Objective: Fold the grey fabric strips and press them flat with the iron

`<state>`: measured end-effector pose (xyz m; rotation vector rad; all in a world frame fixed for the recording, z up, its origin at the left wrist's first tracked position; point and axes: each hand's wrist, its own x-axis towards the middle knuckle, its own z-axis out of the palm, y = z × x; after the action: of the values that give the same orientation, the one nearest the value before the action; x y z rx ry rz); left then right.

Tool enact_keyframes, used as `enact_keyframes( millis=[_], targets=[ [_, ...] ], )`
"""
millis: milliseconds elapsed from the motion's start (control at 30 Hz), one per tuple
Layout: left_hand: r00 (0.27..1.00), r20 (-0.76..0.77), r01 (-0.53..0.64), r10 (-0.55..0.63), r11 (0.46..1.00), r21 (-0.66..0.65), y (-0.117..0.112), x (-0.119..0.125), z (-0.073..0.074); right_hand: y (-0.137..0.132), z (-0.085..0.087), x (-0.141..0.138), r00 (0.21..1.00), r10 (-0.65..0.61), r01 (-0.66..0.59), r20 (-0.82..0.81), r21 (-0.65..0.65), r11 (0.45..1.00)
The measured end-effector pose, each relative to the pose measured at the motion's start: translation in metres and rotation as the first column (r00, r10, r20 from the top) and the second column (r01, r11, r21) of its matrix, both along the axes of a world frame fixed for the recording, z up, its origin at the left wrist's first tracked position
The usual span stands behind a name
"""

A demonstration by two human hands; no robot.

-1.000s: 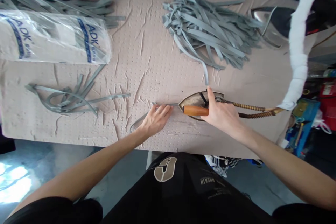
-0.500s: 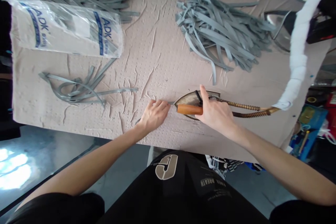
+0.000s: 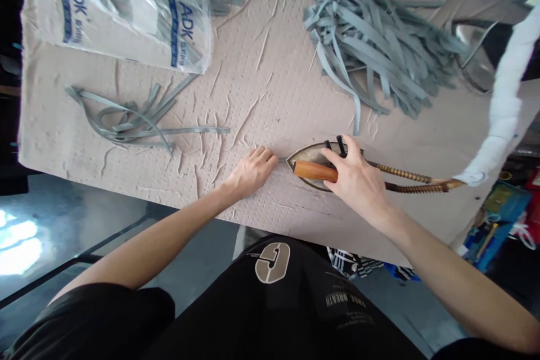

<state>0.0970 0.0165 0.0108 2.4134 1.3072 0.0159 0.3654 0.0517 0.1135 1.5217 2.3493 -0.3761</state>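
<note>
My right hand (image 3: 358, 174) is wrapped round the orange handle of a steam iron (image 3: 316, 171), which lies flat on the padded board (image 3: 261, 214) with its tip to the left. Just left of that tip, my left hand (image 3: 253, 169) pinches a narrow grey fabric strip (image 3: 283, 160). Only a short bit of this strip shows between fingers and iron; the rest is hidden under the iron and hand. A few loose grey strips (image 3: 122, 129) lie left of my left hand. Beyond the iron is a big heap of grey strips (image 3: 371, 45).
A clear printed plastic bag (image 3: 126, 22) lies at the back left, with more grey strips behind it. Hoses run from the iron into a white wrapped tube (image 3: 504, 101) at right. A second iron (image 3: 475, 45) stands at the back right. Blue bins (image 3: 502, 219) sit beyond the right edge.
The camera view has shifted. My right hand's thumb and fingers have changed position on the iron's handle. My left hand stays just ahead of the iron's tip, still pinching the strip.
</note>
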Motion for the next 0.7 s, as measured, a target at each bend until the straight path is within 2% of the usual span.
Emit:
enact_keyframes(
  millis=[267,467,567,700],
  targets=[
    [0.979,-0.109,0.175,-0.173,0.985,0.008,0.014,-0.001,0.015,0.002,-0.001,0.0,0.998,0.015,-0.014,0.054,-0.019,1.0],
    [0.977,-0.027,0.212,-0.21,0.974,0.082,0.011,-0.015,0.003,0.002,0.0,-0.002,0.997,0.009,-0.007,0.074,-0.028,1.0],
    [0.979,0.049,0.196,-0.198,0.98,0.045,0.008,-0.02,-0.003,0.003,0.0,-0.002,0.997,0.006,-0.003,0.075,-0.034,0.999],
    [0.974,0.021,0.228,-0.228,0.973,-0.019,0.006,-0.023,-0.001,0.003,0.0,-0.002,0.997,0.018,-0.016,0.074,-0.024,1.0]
  ],
)
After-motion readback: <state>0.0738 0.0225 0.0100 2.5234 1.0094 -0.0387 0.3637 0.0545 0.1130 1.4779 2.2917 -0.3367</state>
